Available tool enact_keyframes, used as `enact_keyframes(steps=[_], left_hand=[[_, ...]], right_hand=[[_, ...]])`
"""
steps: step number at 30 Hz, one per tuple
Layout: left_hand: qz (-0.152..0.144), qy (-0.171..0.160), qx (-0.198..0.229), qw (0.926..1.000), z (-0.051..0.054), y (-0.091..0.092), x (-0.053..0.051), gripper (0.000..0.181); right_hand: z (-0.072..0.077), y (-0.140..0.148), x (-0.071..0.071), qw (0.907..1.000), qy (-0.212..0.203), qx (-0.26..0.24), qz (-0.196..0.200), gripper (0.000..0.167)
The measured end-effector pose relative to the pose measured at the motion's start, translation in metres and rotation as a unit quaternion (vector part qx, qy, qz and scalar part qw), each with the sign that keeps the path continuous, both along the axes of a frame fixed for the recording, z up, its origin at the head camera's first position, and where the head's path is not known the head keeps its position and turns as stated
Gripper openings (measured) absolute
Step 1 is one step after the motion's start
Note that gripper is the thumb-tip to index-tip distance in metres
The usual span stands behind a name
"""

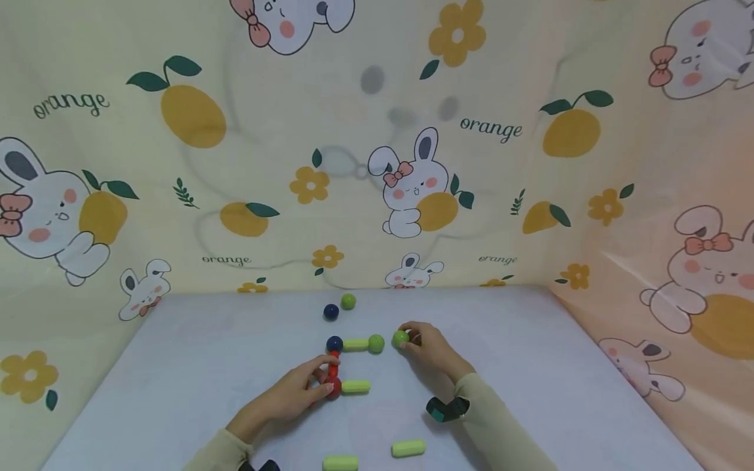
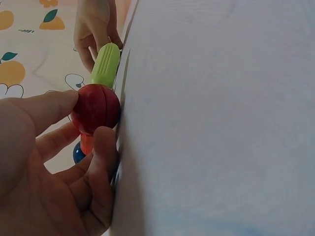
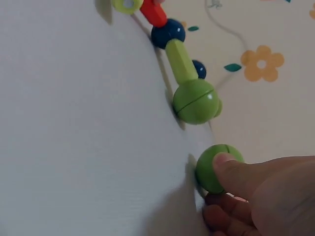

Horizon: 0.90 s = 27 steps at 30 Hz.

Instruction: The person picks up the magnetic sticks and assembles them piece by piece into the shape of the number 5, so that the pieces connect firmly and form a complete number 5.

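Observation:
My left hand [image 1: 288, 394] grips a red ball [image 2: 96, 109], thumb and fingers around it. From this ball a red rod [image 1: 334, 366] runs to a dark blue ball [image 1: 334, 344], and a light green rod [image 1: 356, 386] sticks out to the right. Another light green rod [image 1: 355, 345] joins the blue ball to a green ball [image 3: 196, 102]. Just right of that, my right hand [image 1: 432, 352] pinches a separate green ball [image 3: 211, 169] at the tabletop, with a small gap between the two green balls.
Behind the joined pieces lie a loose dark blue ball [image 1: 331, 312] and a loose green ball [image 1: 348, 301]. Two light green rods, one left [image 1: 340, 463] and another right [image 1: 408, 448], lie at the front of the white table [image 1: 194, 366]. A printed cloth [image 1: 353, 222] hangs behind.

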<state>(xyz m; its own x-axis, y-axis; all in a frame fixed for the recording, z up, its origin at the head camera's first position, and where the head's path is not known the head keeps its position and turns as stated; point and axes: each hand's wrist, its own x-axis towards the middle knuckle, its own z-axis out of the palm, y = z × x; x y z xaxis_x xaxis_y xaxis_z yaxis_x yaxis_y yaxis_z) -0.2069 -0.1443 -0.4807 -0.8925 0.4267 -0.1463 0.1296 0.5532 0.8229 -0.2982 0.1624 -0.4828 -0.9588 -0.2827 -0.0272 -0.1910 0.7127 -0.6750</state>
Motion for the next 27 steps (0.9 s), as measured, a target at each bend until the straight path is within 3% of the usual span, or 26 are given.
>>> enact_keyframes(steps=[6, 12, 17, 23, 27], left_hand=[[0.001, -0.004, -0.003, 1.0000, -0.001, 0.000, -0.001, 0.043], [0.007, -0.007, 0.003, 0.9999, -0.002, -0.001, -0.001, 0.044], [0.006, -0.014, 0.010, 0.9998, -0.002, -0.001, 0.001, 0.045], [0.010, -0.014, 0.008, 0.9998, -0.001, -0.001, 0.000, 0.045], [0.009, -0.010, 0.008, 0.9999, 0.000, -0.001, -0.001, 0.045]], right_hand=[[-0.007, 0.007, 0.010, 0.9988, 0.021, -0.009, 0.044, 0.028], [-0.005, 0.006, 0.013, 0.9985, 0.023, -0.006, 0.049, 0.030], [0.006, 0.007, 0.021, 0.9965, -0.009, 0.020, 0.081, 0.032], [0.029, 0.006, 0.031, 0.9843, -0.063, 0.035, 0.161, 0.029], [0.035, 0.005, 0.035, 0.9793, -0.086, 0.032, 0.181, 0.029]])
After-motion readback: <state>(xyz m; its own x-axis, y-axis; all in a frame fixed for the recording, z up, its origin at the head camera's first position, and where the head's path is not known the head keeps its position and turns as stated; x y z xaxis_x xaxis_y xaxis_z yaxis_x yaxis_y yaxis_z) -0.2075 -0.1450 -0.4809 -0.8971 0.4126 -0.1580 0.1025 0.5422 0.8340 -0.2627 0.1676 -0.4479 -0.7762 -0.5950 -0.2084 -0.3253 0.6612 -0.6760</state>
